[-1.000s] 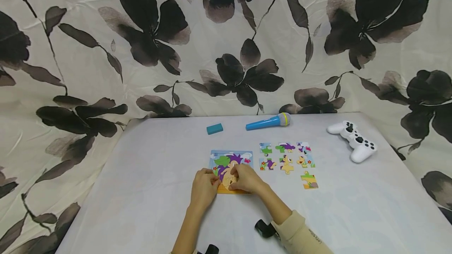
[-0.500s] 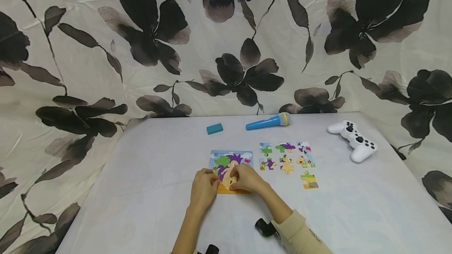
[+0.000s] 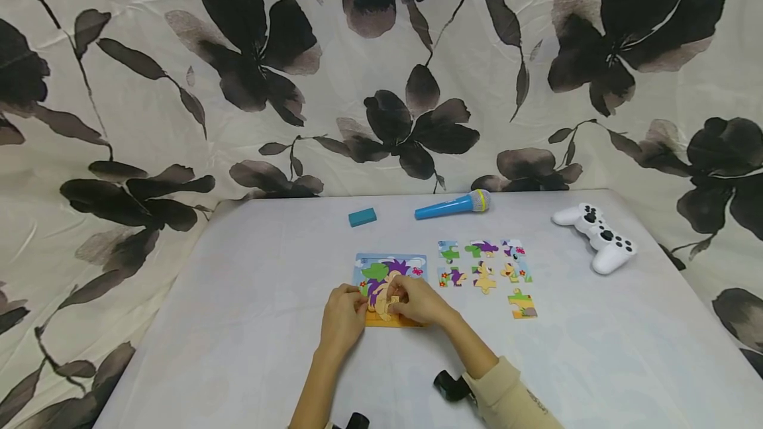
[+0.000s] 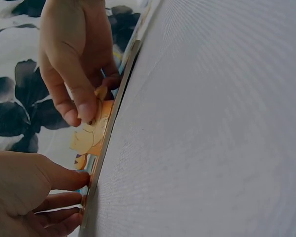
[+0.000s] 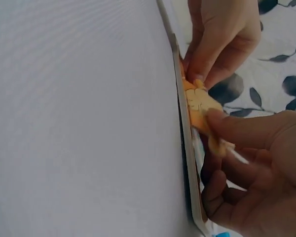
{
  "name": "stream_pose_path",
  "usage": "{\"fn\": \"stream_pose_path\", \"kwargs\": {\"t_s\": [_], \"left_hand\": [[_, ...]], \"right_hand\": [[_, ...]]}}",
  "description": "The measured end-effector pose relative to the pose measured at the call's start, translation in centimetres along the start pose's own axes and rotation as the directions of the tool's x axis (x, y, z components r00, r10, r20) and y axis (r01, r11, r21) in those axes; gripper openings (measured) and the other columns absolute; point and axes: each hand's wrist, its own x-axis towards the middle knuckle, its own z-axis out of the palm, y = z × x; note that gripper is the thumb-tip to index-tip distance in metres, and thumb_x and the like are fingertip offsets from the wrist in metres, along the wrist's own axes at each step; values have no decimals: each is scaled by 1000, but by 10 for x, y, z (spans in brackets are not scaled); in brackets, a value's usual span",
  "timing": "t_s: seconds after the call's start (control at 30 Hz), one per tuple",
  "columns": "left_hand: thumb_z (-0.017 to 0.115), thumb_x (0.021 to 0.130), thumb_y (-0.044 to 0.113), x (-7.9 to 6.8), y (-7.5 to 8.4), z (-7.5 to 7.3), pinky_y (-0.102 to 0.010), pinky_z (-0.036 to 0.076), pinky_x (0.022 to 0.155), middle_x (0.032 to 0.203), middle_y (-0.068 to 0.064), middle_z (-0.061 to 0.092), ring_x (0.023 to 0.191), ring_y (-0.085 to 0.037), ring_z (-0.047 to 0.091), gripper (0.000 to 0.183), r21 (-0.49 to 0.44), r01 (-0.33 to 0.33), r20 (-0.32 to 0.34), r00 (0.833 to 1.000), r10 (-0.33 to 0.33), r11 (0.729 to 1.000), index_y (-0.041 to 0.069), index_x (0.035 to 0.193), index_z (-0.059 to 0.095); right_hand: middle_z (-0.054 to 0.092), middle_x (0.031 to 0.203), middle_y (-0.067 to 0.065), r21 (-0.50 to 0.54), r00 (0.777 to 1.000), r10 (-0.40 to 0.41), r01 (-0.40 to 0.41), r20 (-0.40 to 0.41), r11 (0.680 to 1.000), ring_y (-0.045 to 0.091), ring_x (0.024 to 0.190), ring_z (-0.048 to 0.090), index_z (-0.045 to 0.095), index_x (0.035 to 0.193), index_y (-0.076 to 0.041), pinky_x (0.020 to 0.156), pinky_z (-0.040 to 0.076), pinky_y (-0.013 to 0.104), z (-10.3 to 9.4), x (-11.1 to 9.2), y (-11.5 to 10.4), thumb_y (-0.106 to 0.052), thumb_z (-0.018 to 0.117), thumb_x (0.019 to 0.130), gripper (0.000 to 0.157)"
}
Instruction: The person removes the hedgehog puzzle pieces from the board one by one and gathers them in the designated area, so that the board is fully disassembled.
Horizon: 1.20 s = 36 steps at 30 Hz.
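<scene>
A jigsaw puzzle board point(image 3: 391, 267) with a cartoon figure in purple, tan and green lies mid-table. My left hand point(image 3: 344, 315) grips its left edge, thumb and fingers at the rim in the left wrist view. My right hand point(image 3: 417, 302) pinches a tan and orange puzzle piece point(image 5: 200, 103) between thumb and fingers over the board's lower part. The piece is tilted up from the board in both wrist views, one knob close to the left fingertips. The hands cover the board's lower left and right side in the head view.
Several loose puzzle pieces point(image 3: 484, 278) lie in rows right of the board. Farther back are a teal block point(image 3: 362, 218) and a blue toy microphone point(image 3: 447, 208). A white game controller point(image 3: 596, 238) lies at the back right. Floral cloth point(image 3: 405, 118) hangs behind the table.
The puzzle piece in my right hand has tipped up from the board, and the right fingers and wrist have shifted slightly. My left hand has stayed almost in place.
</scene>
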Motion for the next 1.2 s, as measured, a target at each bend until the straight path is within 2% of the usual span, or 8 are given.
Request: {"fn": "stream_pose_path", "kwargs": {"t_s": [0.17,0.37,0.53,0.67,0.9,1.2], "left_hand": [[74,76,2,0,0,0,-43,50,84,95,-13,65,94,-31,58,4,4,10,10,1000,-10,1000,-2,75,72],[75,74,0,0,2,0,-43,50,84,94,-13,65,93,-31,59,3,2,3,3,1000,-3,1000,-1,75,73],[75,73,-1,0,2,1,-42,51,83,93,-14,65,92,-31,59,4,0,-2,0,1000,2,1000,-2,75,72],[75,74,0,0,2,1,-43,50,83,94,-13,65,91,-30,59,4,2,8,-1,1000,-8,1000,-2,75,72],[75,74,0,0,2,1,-43,50,84,95,-14,65,92,-30,59,4,-2,16,-1,1000,-16,1000,-3,75,72],[73,77,1,0,2,0,-42,51,84,96,-14,65,94,-30,59,3,-1,37,11,999,-37,999,-1,75,72]], "right_hand": [[55,72,-1,76,998,-53,54,-16,996,11,65,47,57,94,-4,56,40,21,-2,-1,8,-6,67,85,13],[61,81,1,96,996,-87,90,-35,991,9,69,52,60,97,-5,61,46,22,-8,-5,12,-5,62,88,9],[57,74,0,104,994,-86,92,-68,990,9,64,51,63,100,-4,61,47,23,-18,-11,16,-7,59,91,10],[56,75,-1,101,992,-92,101,-85,990,10,65,51,66,102,-4,61,46,22,-29,-19,23,-7,59,91,14],[53,71,0,107,996,-52,60,-74,992,9,61,48,68,100,-3,55,42,21,-48,-36,41,-8,63,89,13],[56,69,1,92,996,-3,11,-86,996,8,59,48,69,97,-1,54,42,20,-71,-59,59,-10,66,87,13]]}}
